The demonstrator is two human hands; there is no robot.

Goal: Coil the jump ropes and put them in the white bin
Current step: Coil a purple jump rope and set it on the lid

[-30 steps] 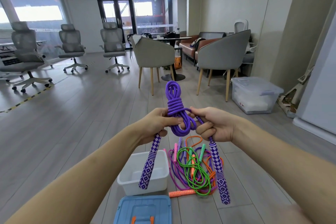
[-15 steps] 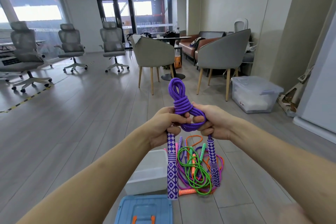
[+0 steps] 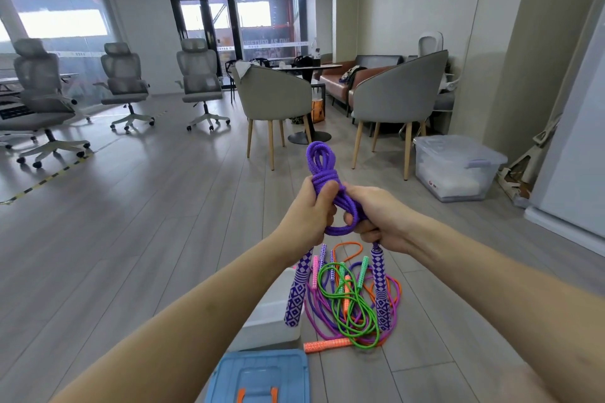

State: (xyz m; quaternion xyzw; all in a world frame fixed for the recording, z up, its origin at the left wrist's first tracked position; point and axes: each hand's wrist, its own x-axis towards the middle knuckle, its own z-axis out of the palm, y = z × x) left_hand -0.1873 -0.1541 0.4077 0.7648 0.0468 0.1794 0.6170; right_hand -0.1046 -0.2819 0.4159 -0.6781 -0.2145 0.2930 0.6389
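**Purple rope bundled, ready for the bin**

On the left, the left hand (image 3: 312, 213) is clenched around the middle of the purple jump rope (image 3: 322, 170), just under the wraps that bind the coil. One patterned handle (image 3: 298, 291) hangs down from this hand, in front of the white bin (image 3: 271, 314), which stands on the floor and is partly hidden by the left forearm. Near the bin, closer to the viewer, lies a blue lid (image 3: 258, 376). To the right, the right hand (image 3: 376, 219) grasps the lower loops of the same rope, and the second handle (image 3: 381, 291) hangs below it. Under both hands, the other ropes (image 3: 350, 301) lie tangled on the floor, right of the bin.

The coiling of this rope seems nearly finished. The next move should be to secure the bundle and lower it to the left into the bin, keeping the handles from catching the rim.
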